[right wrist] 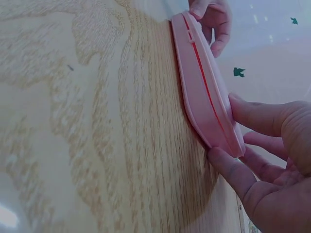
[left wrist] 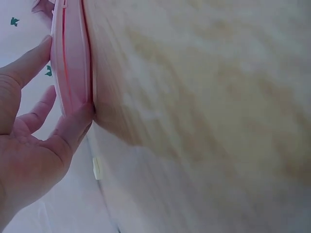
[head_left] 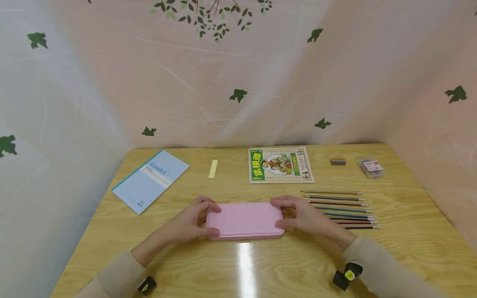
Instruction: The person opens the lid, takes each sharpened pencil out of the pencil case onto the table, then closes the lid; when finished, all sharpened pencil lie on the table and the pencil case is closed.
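Note:
A closed pink pencil case [head_left: 244,220] lies flat on the wooden table [head_left: 261,269], near the front middle. My left hand [head_left: 212,221] grips its left end, thumb on the near edge and fingers over the far edge. My right hand [head_left: 277,213] grips the right end the same way. In the left wrist view the thumb [left wrist: 77,124] presses the case [left wrist: 73,58] at its lower edge. The right wrist view shows the case [right wrist: 199,77] side-on with its seam visible, my right hand [right wrist: 235,138] pinching the near end and the left hand [right wrist: 214,19] at the far end.
A row of several colored pencils [head_left: 340,209] lies just right of the case. Farther back are a blue notebook [head_left: 150,180], a yellow strip [head_left: 213,169], a green picture booklet [head_left: 280,164], an eraser [head_left: 338,161] and a small clear box [head_left: 370,167]. Leaf-print curtains enclose the table.

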Tool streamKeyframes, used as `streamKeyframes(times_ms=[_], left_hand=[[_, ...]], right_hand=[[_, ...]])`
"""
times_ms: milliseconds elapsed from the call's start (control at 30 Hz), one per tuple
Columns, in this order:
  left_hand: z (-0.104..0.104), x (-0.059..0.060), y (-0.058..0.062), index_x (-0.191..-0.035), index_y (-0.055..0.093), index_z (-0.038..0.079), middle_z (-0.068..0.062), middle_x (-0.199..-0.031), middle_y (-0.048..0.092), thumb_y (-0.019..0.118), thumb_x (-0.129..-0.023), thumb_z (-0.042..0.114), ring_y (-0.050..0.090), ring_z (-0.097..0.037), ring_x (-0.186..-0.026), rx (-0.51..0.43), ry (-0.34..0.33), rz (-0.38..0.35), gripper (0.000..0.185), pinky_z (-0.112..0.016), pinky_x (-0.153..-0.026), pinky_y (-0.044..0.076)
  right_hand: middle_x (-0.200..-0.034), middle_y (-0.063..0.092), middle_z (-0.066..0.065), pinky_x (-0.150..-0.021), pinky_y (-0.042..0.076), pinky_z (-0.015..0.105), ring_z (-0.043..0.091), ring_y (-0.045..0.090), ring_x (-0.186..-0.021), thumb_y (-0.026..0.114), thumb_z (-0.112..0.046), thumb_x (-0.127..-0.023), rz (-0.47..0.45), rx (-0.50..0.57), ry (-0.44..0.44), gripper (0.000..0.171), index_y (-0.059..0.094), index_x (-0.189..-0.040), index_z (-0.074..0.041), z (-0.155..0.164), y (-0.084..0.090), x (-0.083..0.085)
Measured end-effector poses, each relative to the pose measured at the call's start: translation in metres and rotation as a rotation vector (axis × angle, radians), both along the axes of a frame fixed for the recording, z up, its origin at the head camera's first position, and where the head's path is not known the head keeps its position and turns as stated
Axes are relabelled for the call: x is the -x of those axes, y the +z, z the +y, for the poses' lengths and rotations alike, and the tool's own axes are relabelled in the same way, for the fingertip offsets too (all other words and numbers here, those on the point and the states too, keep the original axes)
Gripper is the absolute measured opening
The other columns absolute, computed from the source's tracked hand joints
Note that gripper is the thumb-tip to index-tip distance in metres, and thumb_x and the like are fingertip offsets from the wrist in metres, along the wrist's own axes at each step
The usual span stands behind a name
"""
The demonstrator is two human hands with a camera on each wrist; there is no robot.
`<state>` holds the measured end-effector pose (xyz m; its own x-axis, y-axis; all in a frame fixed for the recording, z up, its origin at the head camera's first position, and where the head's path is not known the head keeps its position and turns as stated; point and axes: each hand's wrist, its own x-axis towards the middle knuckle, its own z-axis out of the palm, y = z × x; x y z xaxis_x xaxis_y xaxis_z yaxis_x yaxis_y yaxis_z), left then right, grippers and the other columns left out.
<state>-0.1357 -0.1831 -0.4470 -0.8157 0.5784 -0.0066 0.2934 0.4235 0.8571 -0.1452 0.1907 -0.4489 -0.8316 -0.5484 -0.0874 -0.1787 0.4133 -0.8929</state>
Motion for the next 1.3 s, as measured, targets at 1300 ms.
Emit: streamKeyframes(times_ms=[1300], left_hand=[[-0.0016, 0.0001, -0.0014, -0.127, 0.063, 0.012, -0.009, -0.138, 0.046, 0.082, -0.086, 0.035, 0.050, -0.027, -0.124, 0.168, -0.031, 0.157, 0.051, -0.047, -0.105, 0.049]], right_hand=[[-0.147, 0.050, 0.020, -0.110, 0.042, 0.053, 0.042, 0.045, -0.136, 0.079, -0.019, -0.090, 0.186, -0.143, 0.016, 0.057, 0.059, -0.140, 0.000, -0.0067, 0.0015, -0.0044]])
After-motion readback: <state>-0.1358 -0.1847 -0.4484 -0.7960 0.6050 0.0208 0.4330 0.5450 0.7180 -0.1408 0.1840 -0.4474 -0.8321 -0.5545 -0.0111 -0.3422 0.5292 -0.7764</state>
